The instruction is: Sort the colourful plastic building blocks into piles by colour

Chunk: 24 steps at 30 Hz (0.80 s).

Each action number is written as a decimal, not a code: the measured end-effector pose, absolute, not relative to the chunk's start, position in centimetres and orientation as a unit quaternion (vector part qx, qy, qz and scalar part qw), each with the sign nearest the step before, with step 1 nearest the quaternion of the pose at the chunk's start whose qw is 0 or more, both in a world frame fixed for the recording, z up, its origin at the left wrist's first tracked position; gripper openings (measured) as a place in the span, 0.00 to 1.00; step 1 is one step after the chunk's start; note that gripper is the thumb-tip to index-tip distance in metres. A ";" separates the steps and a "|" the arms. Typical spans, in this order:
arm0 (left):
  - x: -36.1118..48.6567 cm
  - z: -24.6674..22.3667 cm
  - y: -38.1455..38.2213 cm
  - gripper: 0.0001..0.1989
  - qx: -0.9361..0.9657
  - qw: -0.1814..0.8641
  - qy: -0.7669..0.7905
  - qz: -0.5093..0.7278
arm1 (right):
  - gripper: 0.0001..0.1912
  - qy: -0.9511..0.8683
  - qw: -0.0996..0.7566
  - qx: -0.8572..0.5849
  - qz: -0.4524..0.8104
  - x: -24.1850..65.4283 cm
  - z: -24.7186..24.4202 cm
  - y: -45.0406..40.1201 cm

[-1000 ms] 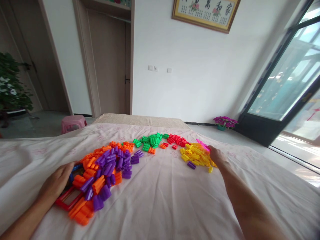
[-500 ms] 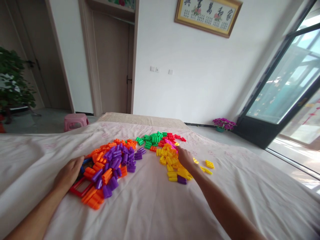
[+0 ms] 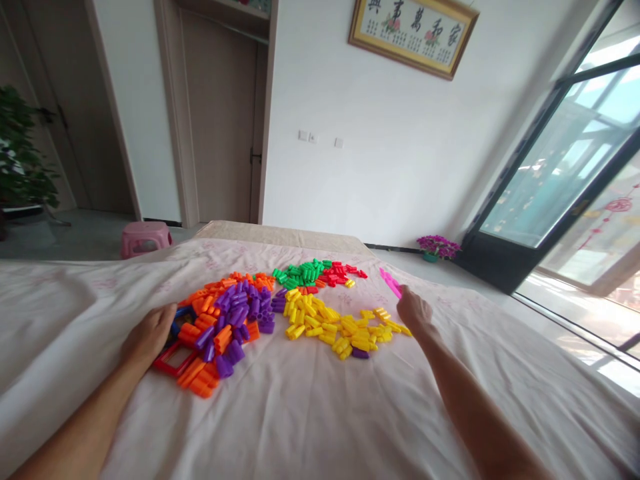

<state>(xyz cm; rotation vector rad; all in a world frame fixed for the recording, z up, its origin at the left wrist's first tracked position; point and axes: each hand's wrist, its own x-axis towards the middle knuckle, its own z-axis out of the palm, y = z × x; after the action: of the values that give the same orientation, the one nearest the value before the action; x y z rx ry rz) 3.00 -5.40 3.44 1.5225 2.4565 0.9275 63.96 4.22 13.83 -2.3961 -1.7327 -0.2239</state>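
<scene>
My left hand (image 3: 150, 333) rests at the left edge of the orange blocks (image 3: 200, 383) and purple blocks (image 3: 237, 307), its fingers closed by a blue piece (image 3: 179, 319); whether it grips that piece is unclear. Beside it lies a red frame (image 3: 175, 360). Right of the yellow blocks (image 3: 320, 320), my right hand (image 3: 415, 310) is closed at the near end of some pink pieces (image 3: 390, 281). Green blocks (image 3: 303, 272) and red blocks (image 3: 340, 272) lie farther back. One dark purple block (image 3: 360, 353) sits at the yellow pile's near edge.
A pale patterned cloth (image 3: 310, 413) covers the surface. Beyond it stand a pink stool (image 3: 146, 239) at the left, a potted purple flower (image 3: 438, 247) at the right and a leafy plant (image 3: 23, 153) at the far left.
My right hand has moved right, away from the yellow pile, and the pink pieces have shifted right with it. Yellow blocks now spread farther left. My left hand stays beside the orange and purple pile.
</scene>
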 end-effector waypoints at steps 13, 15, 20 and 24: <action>3.5 4.0 -5.7 0.29 0.487 0.107 0.803 0.326 | 0.21 -0.641 0.003 -0.766 -0.037 60.3 10.8 0.7; 3.4 3.8 -5.6 0.30 0.485 0.102 0.806 0.325 | 0.20 -0.673 0.005 -0.739 -0.035 57.4 10.9 0.3; 3.3 3.7 -5.4 0.30 0.497 0.097 0.801 0.320 | 0.17 -0.735 0.013 -0.676 -0.041 50.4 10.9 -0.2; 3.4 3.8 -5.5 0.30 0.494 0.092 0.800 0.327 | 0.15 -0.752 0.028 -0.658 -0.019 45.6 11.2 0.0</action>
<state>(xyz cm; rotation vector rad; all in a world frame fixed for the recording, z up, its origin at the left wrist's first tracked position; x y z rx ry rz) 3.40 -5.54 3.83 1.4682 2.3764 0.9723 45.60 -0.03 11.18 -2.0325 -2.3218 -0.0601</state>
